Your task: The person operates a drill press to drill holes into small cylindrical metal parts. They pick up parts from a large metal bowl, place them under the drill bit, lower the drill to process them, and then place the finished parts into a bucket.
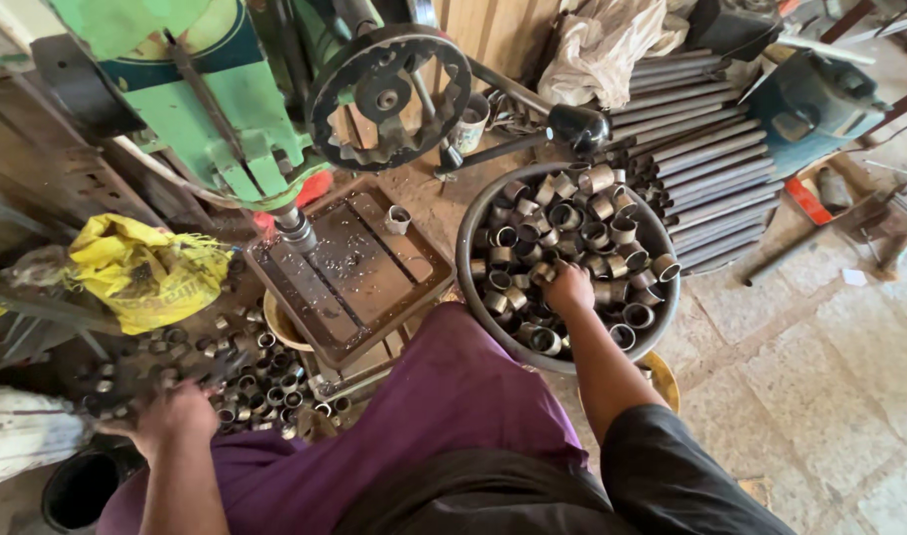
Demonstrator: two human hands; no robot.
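My right hand (569, 287) reaches into a round dark metal basin (465, 260) filled with several short metal tube rings (582, 213); its fingers are curled among the rings, and what they grip is hidden. My left hand (176, 416) rests at the lower left on a pile of similar metal rings (260, 391) lying on the ground, blurred, with fingers bent. Between the hands stands a green drill press (226, 109) with a rusty slotted table (359, 267); a single ring (398, 219) sits on that table. A purple cloth (434, 406) covers my lap.
A black spoked handwheel (389, 99) and a lever with a black knob (578, 127) jut from the press. Long metal tubes (701, 159) are stacked at right. A yellow bag (146, 272) lies at left, a black pot (77, 487) at lower left, stone paving (830, 357) at right.
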